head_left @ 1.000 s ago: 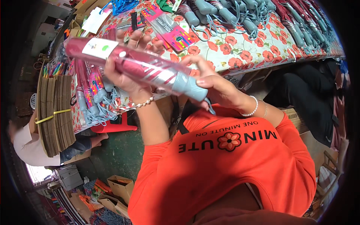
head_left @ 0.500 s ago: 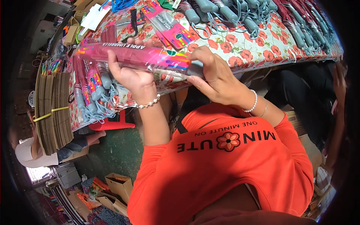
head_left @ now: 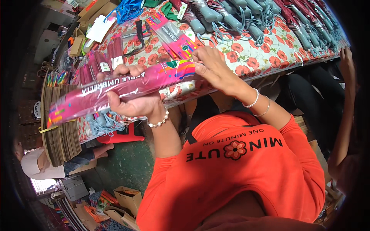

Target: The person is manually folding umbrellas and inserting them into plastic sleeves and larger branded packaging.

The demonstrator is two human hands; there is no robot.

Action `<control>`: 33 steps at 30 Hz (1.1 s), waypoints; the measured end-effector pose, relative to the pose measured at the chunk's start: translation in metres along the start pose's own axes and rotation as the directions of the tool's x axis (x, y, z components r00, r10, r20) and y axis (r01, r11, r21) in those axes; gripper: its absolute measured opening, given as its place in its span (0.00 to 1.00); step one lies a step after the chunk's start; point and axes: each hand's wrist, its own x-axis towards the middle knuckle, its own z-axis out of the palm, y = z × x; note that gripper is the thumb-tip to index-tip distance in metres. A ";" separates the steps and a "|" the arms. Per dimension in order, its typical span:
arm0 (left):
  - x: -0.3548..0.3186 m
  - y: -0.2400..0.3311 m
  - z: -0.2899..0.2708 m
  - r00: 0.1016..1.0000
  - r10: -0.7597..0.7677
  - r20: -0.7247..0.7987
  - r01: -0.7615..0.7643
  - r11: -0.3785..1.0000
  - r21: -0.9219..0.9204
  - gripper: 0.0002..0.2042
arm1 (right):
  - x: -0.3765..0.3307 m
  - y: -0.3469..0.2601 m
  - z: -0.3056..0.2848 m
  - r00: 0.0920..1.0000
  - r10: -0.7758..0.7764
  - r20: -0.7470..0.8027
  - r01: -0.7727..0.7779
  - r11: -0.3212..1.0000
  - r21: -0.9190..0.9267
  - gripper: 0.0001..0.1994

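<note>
A folded maroon umbrella in a clear, pink-printed plastic sleeve slants across the near edge of the table. My left hand supports it from below, with the thumb on the near side and fingertips curling over the far side. At the sleeve's right end, my right hand pinches the end between thumb and fingers. The umbrella's handle cannot be seen there. Just beyond my right hand lies a flat printed sleeve on the flowered tablecloth.
Grey-handled umbrellas lie piled at the far side, with more maroon ones at right. Wrapped umbrellas and stacked cardboard are at left. A person in a light top sits at lower left; another person's arm is at right.
The sleeved umbrella has swung so its left end is lower and nearer, and it reaches further left. The grey handle at its right end has gone from sight.
</note>
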 end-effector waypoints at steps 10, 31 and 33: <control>-0.004 0.021 0.022 0.930 0.317 0.186 -0.345 0.927 0.145 0.26 | 0.009 -0.023 0.004 0.992 -0.051 -0.118 0.069 0.985 0.160 0.17; 0.003 0.060 0.016 0.836 0.138 0.531 -0.286 0.935 0.208 0.32 | -0.024 -0.002 0.020 0.853 -0.043 0.520 -0.494 -0.385 0.779 0.21; 0.008 0.056 0.013 0.811 0.108 0.575 -0.279 0.935 0.219 0.33 | -0.014 -0.001 0.023 0.822 -0.089 0.563 -0.565 -0.255 0.784 0.20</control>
